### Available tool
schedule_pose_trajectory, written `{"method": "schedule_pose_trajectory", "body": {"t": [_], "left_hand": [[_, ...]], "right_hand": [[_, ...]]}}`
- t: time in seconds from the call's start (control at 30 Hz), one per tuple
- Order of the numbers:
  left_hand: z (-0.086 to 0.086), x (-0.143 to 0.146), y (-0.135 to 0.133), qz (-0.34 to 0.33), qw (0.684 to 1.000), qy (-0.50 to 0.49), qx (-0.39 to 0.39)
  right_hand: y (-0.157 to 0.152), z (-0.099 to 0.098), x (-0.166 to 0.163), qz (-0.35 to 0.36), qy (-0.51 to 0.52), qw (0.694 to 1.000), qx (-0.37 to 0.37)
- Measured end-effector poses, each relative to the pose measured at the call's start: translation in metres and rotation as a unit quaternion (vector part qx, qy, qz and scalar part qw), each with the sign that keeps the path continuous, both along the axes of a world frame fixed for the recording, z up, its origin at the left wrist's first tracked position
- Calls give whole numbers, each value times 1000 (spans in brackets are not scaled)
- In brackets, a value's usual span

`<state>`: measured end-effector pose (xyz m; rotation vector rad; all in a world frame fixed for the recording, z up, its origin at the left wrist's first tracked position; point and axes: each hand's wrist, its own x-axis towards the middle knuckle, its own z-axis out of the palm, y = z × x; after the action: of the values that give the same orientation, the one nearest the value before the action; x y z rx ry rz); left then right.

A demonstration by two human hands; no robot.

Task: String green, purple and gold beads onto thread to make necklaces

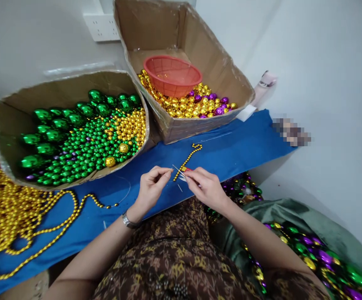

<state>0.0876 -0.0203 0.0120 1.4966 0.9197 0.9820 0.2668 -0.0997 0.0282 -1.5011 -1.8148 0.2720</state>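
Note:
My left hand (152,186) is pinched shut on a thin clear thread above the blue cloth (224,154). My right hand (204,186) is closed on a small red-tipped tool and the near end of a short strand of gold beads (189,158). That strand runs away from my hands toward the boxes. The two hands sit close together, almost fingertip to fingertip. A watch is on my left wrist.
A cardboard box (6,125) of green and gold beads stands at left; another box (199,125) behind holds gold and purple beads and a red basket (172,75). Long gold bead strands (12,216) pile at left. Mixed bead strings (318,254) lie at right.

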Motion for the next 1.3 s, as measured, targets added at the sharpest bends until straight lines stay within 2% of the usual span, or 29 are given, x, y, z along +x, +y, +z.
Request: {"method": "schedule_pose_trajectory", "body": {"t": [0.23,0.6,1.3], "left_hand": [[3,-1,0,1,999,18,32],[4,-1,-1,4,999,22,34],[-3,-1,-1,-3,999,13,45]], "right_hand": [[3,-5,0,-5,-36,999,5],[1,-4,0,-4,-49,999,-7],[1,-4,1,-1,-43,999,22]]}}
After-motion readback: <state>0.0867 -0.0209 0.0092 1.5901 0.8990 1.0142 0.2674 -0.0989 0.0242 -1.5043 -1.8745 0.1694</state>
